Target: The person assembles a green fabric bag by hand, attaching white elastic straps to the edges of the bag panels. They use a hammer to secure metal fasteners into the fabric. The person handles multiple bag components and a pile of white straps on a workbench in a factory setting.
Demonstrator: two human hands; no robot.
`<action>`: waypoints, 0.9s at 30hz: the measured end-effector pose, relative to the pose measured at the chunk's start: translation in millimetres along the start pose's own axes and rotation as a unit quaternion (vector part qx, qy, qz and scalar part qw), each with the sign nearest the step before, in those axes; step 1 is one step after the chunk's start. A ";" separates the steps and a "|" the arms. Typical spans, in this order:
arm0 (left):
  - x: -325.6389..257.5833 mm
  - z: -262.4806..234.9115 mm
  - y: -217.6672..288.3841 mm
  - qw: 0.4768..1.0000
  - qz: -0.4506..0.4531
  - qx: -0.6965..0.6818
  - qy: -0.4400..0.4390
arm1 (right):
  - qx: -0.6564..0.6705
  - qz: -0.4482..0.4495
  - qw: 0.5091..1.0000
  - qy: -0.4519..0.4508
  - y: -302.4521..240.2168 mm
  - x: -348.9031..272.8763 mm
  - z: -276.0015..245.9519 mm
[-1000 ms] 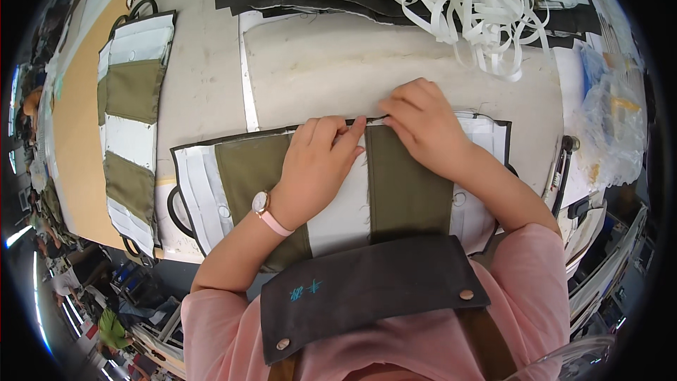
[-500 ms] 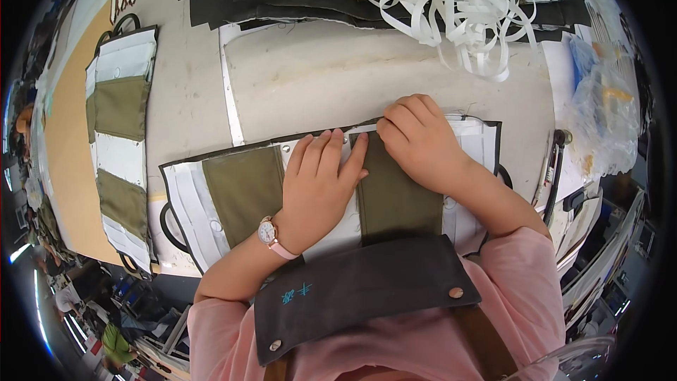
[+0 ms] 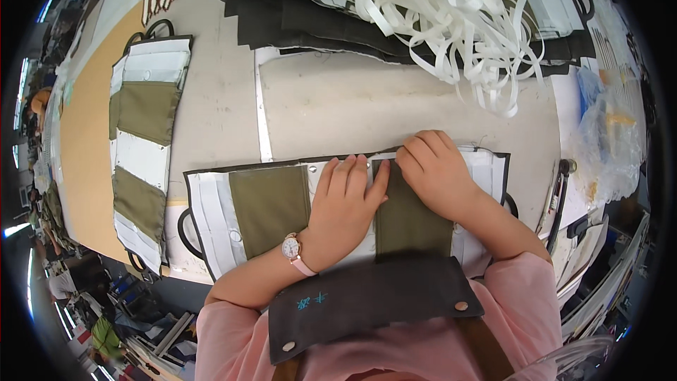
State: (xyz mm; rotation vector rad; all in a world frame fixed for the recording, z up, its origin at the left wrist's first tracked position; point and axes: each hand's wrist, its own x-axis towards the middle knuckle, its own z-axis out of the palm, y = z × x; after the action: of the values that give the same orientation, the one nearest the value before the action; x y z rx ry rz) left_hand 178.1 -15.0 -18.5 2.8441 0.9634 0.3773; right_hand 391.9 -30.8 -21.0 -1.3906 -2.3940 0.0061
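Note:
A sewn bag panel (image 3: 269, 206) of olive and white fabric, with dark edging and black loop handles, lies on the table in front of me. My left hand (image 3: 340, 217) rests flat on its middle, fingers stretched toward the far edge. Just right of it, my right hand (image 3: 437, 180) has its fingers curled and pinched together on that far edge. A narrow whitish strip shows along the edge between the two hands. The right fingertips are hidden, so what exactly they pinch, edge or strip, does not show.
A similar olive and white piece (image 3: 146, 109) lies at the left of the table. Dark fabric pieces (image 3: 317, 25) are stacked at the back, under a tangle of white ribbon (image 3: 451, 21). On the right are clear plastic wrapping (image 3: 606, 141) and a dark rod-like tool (image 3: 562, 194).
The whole view has shifted, so everything sits lower and further right in the picture. Both hands keep nearly the same place and pose on the panel.

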 end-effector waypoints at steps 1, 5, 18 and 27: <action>0.1 0.6 0.6 1.000 0.000 0.004 0.001 | -0.013 -0.006 1.000 0.004 -1.8 1.7 -0.3; 1.5 -0.5 1.6 1.000 -0.001 0.013 0.002 | -0.040 -0.002 0.999 0.015 -5.7 6.1 3.3; 1.4 1.7 5.6 1.000 -0.009 0.015 -0.009 | 0.166 0.132 0.976 0.050 8.3 -1.3 4.0; 4.0 2.2 1.8 1.000 -0.002 0.012 0.001 | 0.193 0.156 0.968 0.026 10.7 2.8 5.9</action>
State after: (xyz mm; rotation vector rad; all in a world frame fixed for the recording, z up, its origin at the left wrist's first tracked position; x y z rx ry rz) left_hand 182.8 -14.1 -19.6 2.8626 0.9809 0.3704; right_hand 397.7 -21.9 -27.6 -1.5292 -1.9688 0.4840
